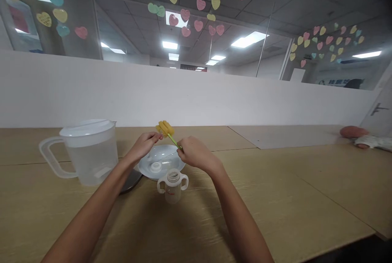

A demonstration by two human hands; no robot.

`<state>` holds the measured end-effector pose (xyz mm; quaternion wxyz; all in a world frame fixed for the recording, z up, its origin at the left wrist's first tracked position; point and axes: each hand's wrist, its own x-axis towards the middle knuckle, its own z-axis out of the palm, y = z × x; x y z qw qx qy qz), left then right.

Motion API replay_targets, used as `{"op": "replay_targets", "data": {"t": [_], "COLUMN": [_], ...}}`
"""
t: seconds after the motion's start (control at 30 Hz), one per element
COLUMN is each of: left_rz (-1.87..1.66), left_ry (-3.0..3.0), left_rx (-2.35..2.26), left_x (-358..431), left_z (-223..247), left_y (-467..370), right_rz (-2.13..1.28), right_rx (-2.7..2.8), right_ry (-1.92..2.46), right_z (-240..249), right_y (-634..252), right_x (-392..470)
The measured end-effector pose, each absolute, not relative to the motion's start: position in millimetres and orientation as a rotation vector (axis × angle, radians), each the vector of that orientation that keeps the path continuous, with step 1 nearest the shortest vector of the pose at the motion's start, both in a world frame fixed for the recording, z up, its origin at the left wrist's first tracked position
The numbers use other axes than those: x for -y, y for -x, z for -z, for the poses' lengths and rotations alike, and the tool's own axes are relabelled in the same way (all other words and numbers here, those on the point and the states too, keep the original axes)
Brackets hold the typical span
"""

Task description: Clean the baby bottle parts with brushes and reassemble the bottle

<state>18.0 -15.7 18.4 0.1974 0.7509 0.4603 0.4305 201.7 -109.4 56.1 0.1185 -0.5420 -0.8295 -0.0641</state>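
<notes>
My right hand [194, 152] is closed round the green handle [174, 141] of a brush with a yellow sponge head [165, 128]. Beside that head is my left hand [146, 143], its fingers pressed together at the sponge's left edge; whether they pinch anything is too small to tell. Below both hands sits a pale bowl [179, 164] holding a white ring-shaped cap [156, 167]. An open baby bottle [173, 191] with two white side handles stands upright in front of the bowl.
A large clear pitcher [92, 152] with a white lid and handle stands on the left. Partly behind my left forearm lies a dark round object [131, 180]. A reddish object [353, 132] and white cloth [373, 141] lie far right. A white wall [196, 99] runs behind the table.
</notes>
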Motion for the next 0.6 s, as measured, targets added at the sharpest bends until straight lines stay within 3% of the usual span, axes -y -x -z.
{"op": "replay_targets", "data": {"t": [0.3, 0.6], "left_rz": [-1.330, -1.325], "left_ry": [-1.972, -2.182], "left_rx": [-1.261, -1.439], "left_x": [20, 25], "left_z": [-3, -21], "left_y": [-25, -12], "right_rz": [0.258, 0.167], "right_rx": [2.480, 2.347], "right_ry": [1.583, 1.666], "right_z": [-57, -55], "right_y": [-195, -219], "right_x": [114, 99]}}
